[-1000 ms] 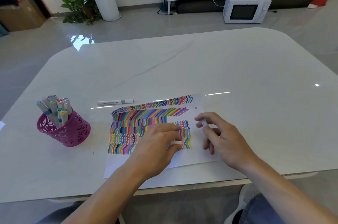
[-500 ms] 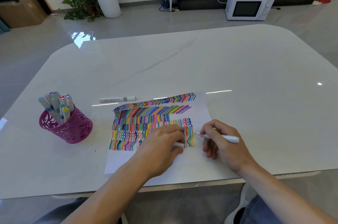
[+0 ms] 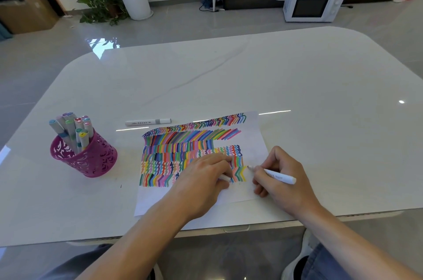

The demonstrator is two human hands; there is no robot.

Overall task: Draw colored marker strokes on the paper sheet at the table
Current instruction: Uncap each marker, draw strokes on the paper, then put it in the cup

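The paper sheet (image 3: 251, 142) is white with rows of multicoloured strokes: zigzags, slanted bars, squiggles. The cup (image 3: 91, 160) is magenta with lacy cut-outs; the table (image 3: 297, 85) white, faintly grey-veined. The marker (image 3: 279, 176) and cap (image 3: 225, 178) are white.

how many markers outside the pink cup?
2: loose marker on the table beyond the paper; held marker in the right hand. Left hand's white piece looks like a cap.
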